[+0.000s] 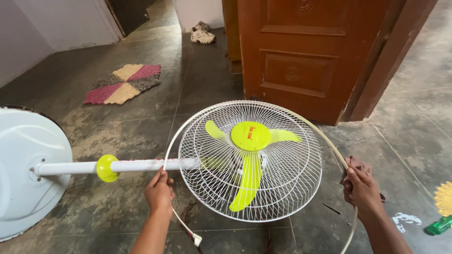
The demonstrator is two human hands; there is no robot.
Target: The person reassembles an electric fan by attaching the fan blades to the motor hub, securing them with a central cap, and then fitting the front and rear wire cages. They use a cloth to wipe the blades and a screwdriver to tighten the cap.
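A mottled grey stone floor (117,136) fills the room, with a carved brown wooden door (301,51) standing beyond a pedestal fan (249,160). The fan lies on its side in front of the door, its white pole running left to a round base (28,169), its wire cage facing up. The left hand (159,193) pinches a thin white rim band (172,141) beside the cage. The right hand (361,188) grips the band with a brown cloth (360,165).
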